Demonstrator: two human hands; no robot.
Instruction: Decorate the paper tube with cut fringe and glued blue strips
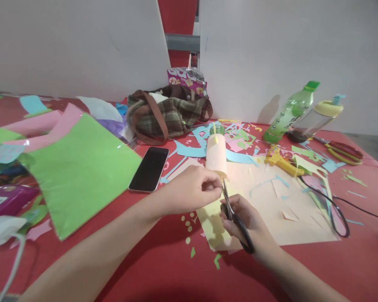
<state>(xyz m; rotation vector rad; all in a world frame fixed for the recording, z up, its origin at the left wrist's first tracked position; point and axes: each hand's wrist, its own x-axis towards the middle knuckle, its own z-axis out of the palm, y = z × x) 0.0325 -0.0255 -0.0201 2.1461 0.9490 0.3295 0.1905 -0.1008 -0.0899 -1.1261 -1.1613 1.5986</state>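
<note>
My right hand (244, 222) grips a pair of black-handled scissors (229, 209), blades pointing up and away from me. At the blade tips, my left hand (198, 186) is closed in a pinch; whatever lies between its fingertips is too small or hidden to make out. Just beyond those fingers is a cylinder wrapped in cream paper (216, 155), with a green top (217, 129) and a yellow strip at its far end. Under my hands lies pale yellow paper (217, 226), partly over a large cream sheet (292, 205).
A phone (149, 169) and green paper (85, 172) lie left. A plaid bag (173, 111) stands behind. Right are a yellow glue gun (282, 162) with a black cord, a green bottle (291, 111), a clear cup (318, 119) and other scissors (343, 151). Paper scraps (242, 140) litter the red table (164, 260).
</note>
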